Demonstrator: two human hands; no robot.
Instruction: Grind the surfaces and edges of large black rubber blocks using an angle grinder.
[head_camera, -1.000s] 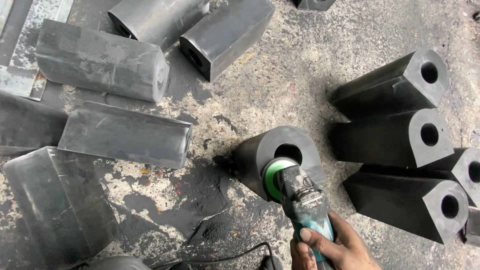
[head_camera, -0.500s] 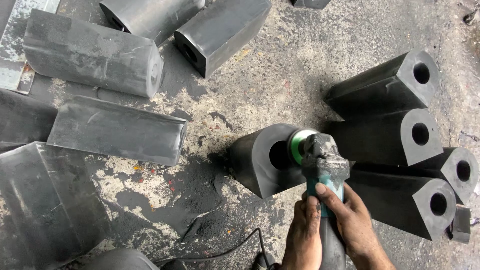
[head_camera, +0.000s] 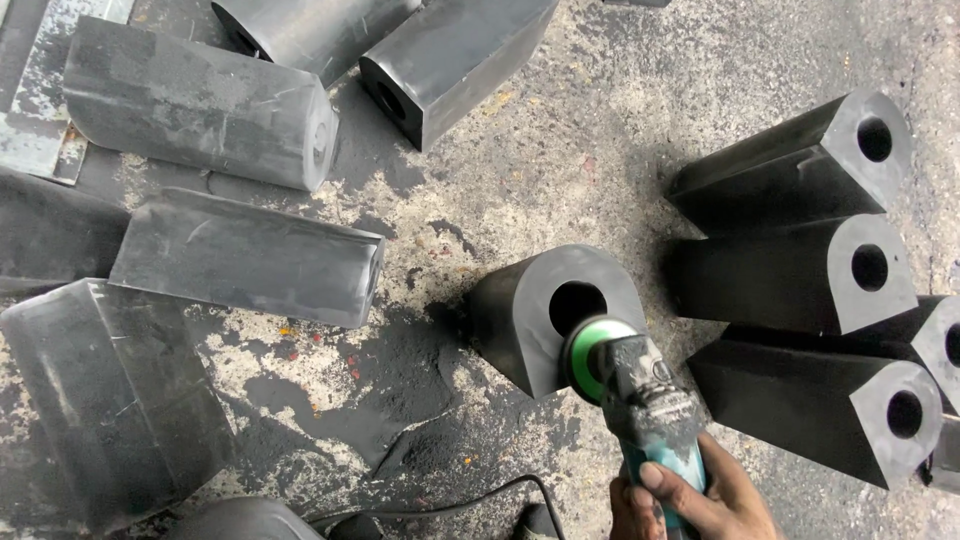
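Teal-bodied handheld angle grinder (head_camera: 640, 400) with a green disc guard sits at lower centre of the head view, its head against the front face of an upright black D-shaped rubber block with a round bore (head_camera: 555, 315), disc end at the lower edge of the bore. Block stands on the stained grey concrete floor (head_camera: 600, 150). Right hand (head_camera: 715, 495) is wrapped around the grinder's rear handle, fingers curled over it. Left hand (head_camera: 630, 505) shows only as a sliver at the bottom edge, just beside the handle on the left; cannot tell whether it grips. Black power cord (head_camera: 450, 500) runs along the floor to lower left. To the right, a stack of four matching black bored blocks (head_camera: 800, 270) lies on its sides, bores facing right, near the worked block but apart from it. To the left and top, several dusty grey-black blocks (head_camera: 240, 255) lie scattered on their sides. Dark dust patch (head_camera: 340, 390) on floor just left of the worked block.
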